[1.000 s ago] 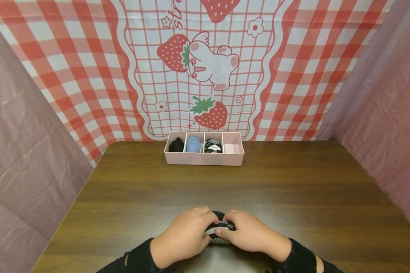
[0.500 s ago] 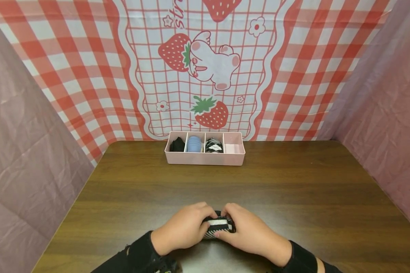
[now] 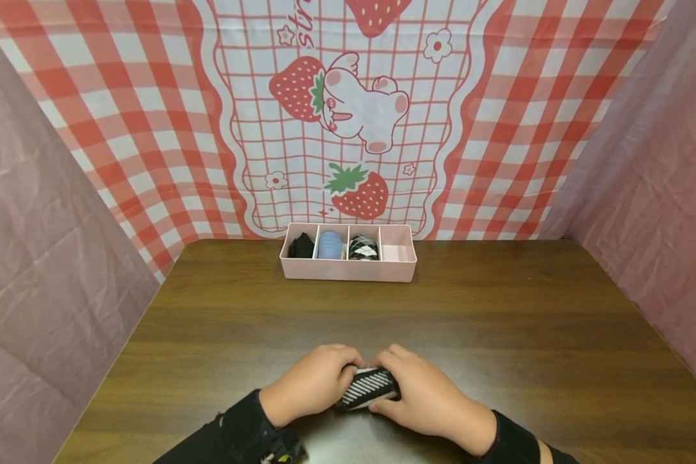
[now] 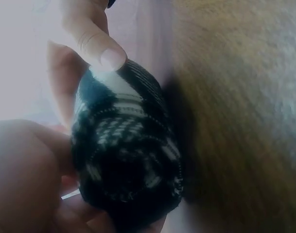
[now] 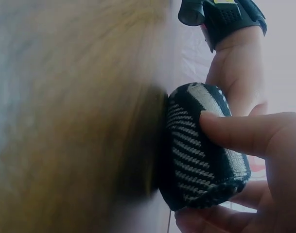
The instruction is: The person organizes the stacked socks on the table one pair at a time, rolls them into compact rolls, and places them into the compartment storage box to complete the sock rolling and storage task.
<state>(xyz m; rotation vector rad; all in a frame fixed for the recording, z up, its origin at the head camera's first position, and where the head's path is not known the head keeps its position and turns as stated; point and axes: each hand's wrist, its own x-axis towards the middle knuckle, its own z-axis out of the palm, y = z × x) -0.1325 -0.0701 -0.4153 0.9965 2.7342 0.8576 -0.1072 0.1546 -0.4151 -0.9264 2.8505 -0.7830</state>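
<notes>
A black-and-white patterned rolled sock lies near the front of the wooden table, between both hands. My left hand holds its left end, with thumb and fingers at the far side of the roll. Around the right end, my right hand grips with its thumb on the near side and fingers behind. In the left wrist view the spiral end of the rolled sock faces the camera. The right wrist view has the right thumb pressed on the sock's striped side; part of the left hand's fingers is hidden behind the roll.
At the table's back edge stands a pink divided box. From left, its compartments hold a black sock, a blue rolled sock and a black-and-white diamond-patterned sock; the rightmost shows its bare bottom. A checked cloth hangs behind.
The rolled sock has been turned between the hands: its white band faced up earlier, now diagonal stripes do. The left hand has shifted slightly toward the left end. The box has not moved.
</notes>
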